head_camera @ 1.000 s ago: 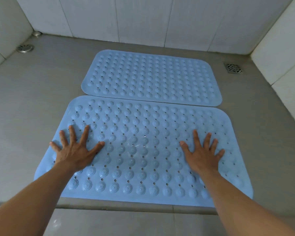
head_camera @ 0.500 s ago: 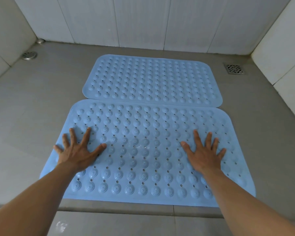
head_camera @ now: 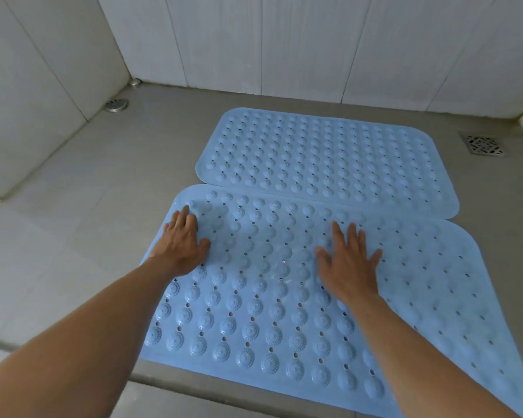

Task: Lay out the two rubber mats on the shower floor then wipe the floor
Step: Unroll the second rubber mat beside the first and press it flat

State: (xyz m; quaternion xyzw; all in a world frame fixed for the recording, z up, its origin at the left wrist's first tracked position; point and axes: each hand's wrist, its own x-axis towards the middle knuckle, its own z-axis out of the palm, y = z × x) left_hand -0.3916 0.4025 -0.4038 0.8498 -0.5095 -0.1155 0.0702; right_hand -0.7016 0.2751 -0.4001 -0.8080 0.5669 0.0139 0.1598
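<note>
- Head view, what's changed: 1 s ago both palms were pressed on the nearer half of the near mat (head_camera: 254,312), fingers fanned wide. Now they've slid fwd and to the left.
- L hand (head_camera: 180,239) lies flat at the mat's far-left corner, fingers straight and close together, holding nothing.
- R hand (head_camera: 349,267) is flat near the mat's middle, fingers straight and a bit spread, also holding nothing.
- Meaning, imo: I'm smoothing the 2nd mat down, corner by corner. Laying-out is nearly done; the wipe isn't started, and no cloth is in view.
- Where the mats are: both flat on the grey shower floor (head_camera: 88,221). Far mat (head_camera: 329,158) sits toward the back wall, near mat just in front of it. Their long edges meet; can't tell if they overlap.
- Orientation: both long axes run left-right, roughly parallel w/ the back wall, bumpy faces up. Near mat is offset a little left of the far one.
- Round drain (head_camera: 116,104) is back-left and square drain (head_camera: 483,144) back-right, both uncovered.
</note>
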